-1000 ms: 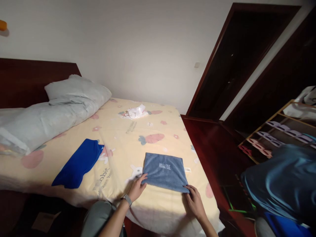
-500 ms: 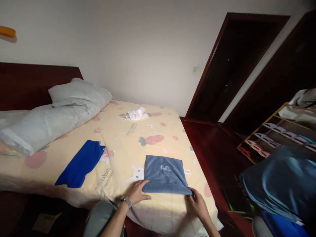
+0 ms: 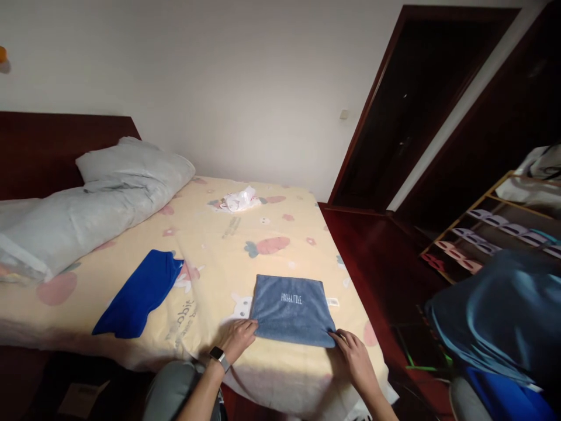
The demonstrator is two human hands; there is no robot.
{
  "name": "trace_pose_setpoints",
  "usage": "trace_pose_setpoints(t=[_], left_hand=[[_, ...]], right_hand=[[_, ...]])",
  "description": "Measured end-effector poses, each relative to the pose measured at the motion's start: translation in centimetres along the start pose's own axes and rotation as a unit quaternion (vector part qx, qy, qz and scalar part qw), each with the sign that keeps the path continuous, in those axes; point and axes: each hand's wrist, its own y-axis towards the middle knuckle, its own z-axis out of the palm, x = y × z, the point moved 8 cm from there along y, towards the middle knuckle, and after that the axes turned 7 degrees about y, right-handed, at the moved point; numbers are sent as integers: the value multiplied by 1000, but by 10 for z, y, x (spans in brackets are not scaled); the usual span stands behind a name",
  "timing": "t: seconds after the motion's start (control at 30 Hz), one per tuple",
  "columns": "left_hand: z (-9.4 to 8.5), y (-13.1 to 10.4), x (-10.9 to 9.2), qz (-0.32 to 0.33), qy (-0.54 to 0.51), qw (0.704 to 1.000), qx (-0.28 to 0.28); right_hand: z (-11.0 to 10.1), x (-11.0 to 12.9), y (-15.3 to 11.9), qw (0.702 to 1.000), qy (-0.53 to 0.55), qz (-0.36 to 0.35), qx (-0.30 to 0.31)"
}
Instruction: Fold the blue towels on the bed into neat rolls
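A folded grey-blue towel (image 3: 291, 310) with white lettering lies flat near the front edge of the bed, a small white label showing at its right side. My left hand (image 3: 239, 342), with a watch on the wrist, pinches its near left corner. At the near right corner, my right hand (image 3: 353, 354) has thumb and fingers closed on the towel's edge. The near edge runs fairly straight between both hands. Further left on the sheet lies a bright blue folded cloth (image 3: 138, 295), apart from both hands.
A yellow patterned sheet (image 3: 219, 257) covers the bed. Grey bedding (image 3: 109, 204) is heaped by the headboard (image 3: 65, 140). A crumpled white plastic bag (image 3: 240, 200) rests at the far side. To the right stand a shoe rack (image 3: 491, 228) and something draped in dark blue fabric (image 3: 495, 310).
The towel's near edge and right corner look flatter and straighter. My left hand's fingers have closed at the left corner. The view has shifted slightly.
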Motion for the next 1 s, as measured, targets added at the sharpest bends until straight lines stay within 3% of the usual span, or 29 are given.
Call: trace_pose_setpoints(t=[0.17,0.3,0.43,0.67,0.87,1.0], left_hand=[[-4,-5,3,-30,-43,998,-24],[1,-4,13,-94,-100,990,-41],[7,-4,27,-175,-138,971,-86],[5,0,28,-174,-28,971,-165],[5,10,24,-174,89,973,-121],[-5,12,20,-174,133,969,-115]], right_hand=[[4,-3,-4,991,114,51,48],[11,-26,-2,955,237,179,4],[21,-36,2,926,294,235,-43],[24,-38,11,941,215,261,-31],[23,-32,16,968,92,235,11],[14,-24,14,972,48,228,-35]])
